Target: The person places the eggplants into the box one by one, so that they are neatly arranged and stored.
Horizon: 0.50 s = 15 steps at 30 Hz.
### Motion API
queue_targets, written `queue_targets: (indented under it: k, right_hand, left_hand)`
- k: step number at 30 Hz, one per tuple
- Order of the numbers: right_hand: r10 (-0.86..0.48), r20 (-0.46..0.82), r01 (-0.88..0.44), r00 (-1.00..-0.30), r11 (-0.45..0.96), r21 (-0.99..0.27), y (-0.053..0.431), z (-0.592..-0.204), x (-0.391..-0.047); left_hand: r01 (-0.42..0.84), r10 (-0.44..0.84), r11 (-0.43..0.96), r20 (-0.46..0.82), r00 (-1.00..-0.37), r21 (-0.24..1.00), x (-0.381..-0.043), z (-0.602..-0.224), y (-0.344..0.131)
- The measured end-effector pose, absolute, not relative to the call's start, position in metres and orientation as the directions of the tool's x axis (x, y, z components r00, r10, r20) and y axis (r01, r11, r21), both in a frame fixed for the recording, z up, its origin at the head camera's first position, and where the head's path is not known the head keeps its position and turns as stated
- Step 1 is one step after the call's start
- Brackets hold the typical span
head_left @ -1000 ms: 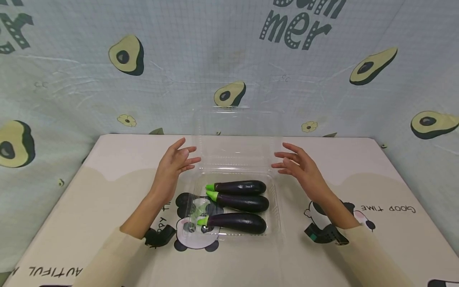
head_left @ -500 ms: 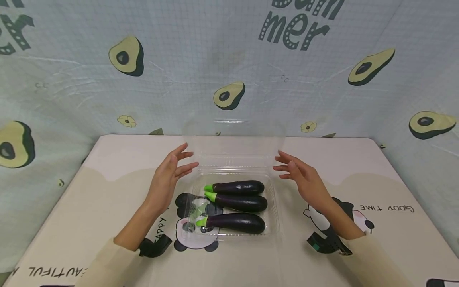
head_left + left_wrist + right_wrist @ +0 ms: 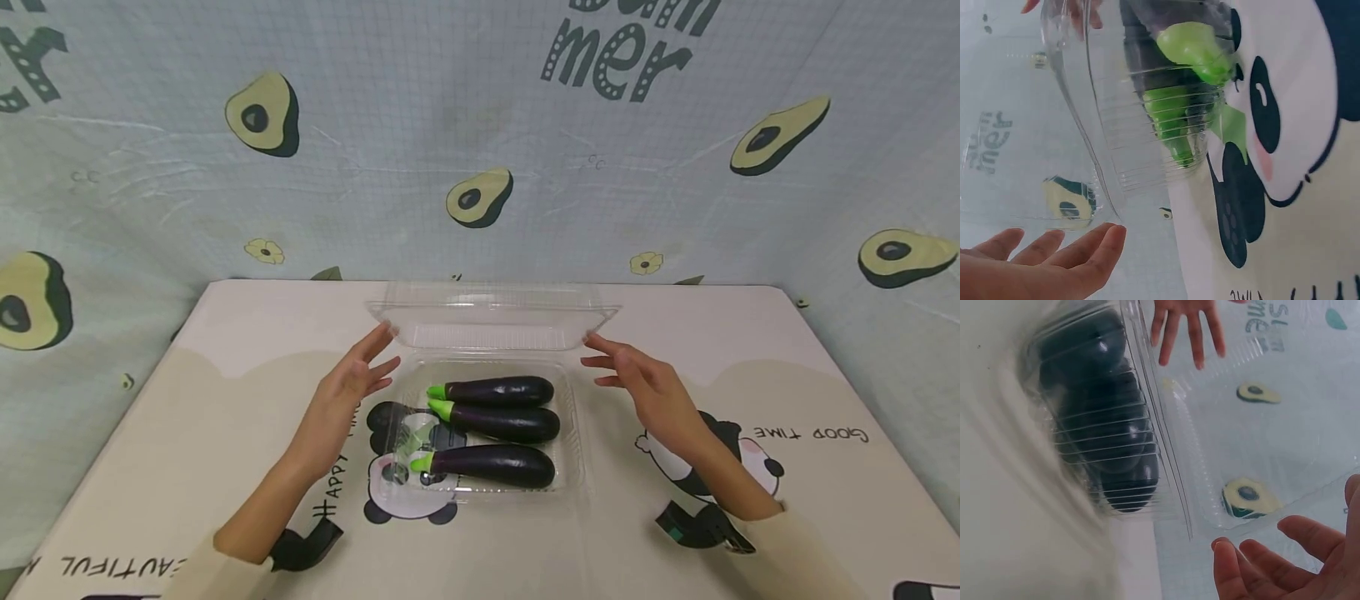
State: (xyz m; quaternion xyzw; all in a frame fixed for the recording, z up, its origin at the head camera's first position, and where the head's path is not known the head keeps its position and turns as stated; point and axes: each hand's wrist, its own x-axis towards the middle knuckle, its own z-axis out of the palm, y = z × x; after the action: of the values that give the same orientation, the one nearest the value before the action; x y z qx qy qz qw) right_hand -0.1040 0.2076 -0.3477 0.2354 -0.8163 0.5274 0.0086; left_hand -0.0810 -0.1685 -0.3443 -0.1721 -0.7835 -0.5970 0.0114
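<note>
A clear plastic clamshell container point(image 3: 576, 450) rests on the table with three dark purple eggplants point(image 3: 495, 465) in its base, green stems to the left. Its hinged lid point(image 3: 491, 335) stands raised at the back and leans toward me. My left hand point(image 3: 337, 400) is at the lid's left side, fingers extended, fingertips right at the edge. On the opposite side, my right hand point(image 3: 660, 400) has its fingers spread and its fingertips by the lid's right corner. The left wrist view shows green stems point(image 3: 1171, 119) through the ribbed wall; rounded dark ends point(image 3: 1129, 484) show in the right wrist view.
The table point(image 3: 255, 333) has a printed cover with panda drawings and lettering. Behind it hangs a pale sheet point(image 3: 375, 108) with avocado prints. Black wrist straps point(image 3: 306, 546) hang below both wrists.
The lid has swung from upright down toward me and looks foreshortened now. Both hands have moved nearer to me along its sides. The eggplants and container base stay in place.
</note>
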Motion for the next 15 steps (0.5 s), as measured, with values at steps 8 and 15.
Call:
queue_targets:
  k: [8,15]
  right_hand:
    - [-0.399,0.235,-0.381,-0.886,0.341,-0.859,0.210,-0.349,-0.095]
    - [-0.363,0.186,-0.341,-0.913,0.429,-0.837,0.209,-0.349,-0.087]
  left_hand:
    - [0.234,0.264,0.239,0.169,-0.950,0.942,-0.066,-0.347,-0.171]
    - [0.171,0.252,0.290,0.097,-0.963,0.942,-0.055,-0.348,-0.175]
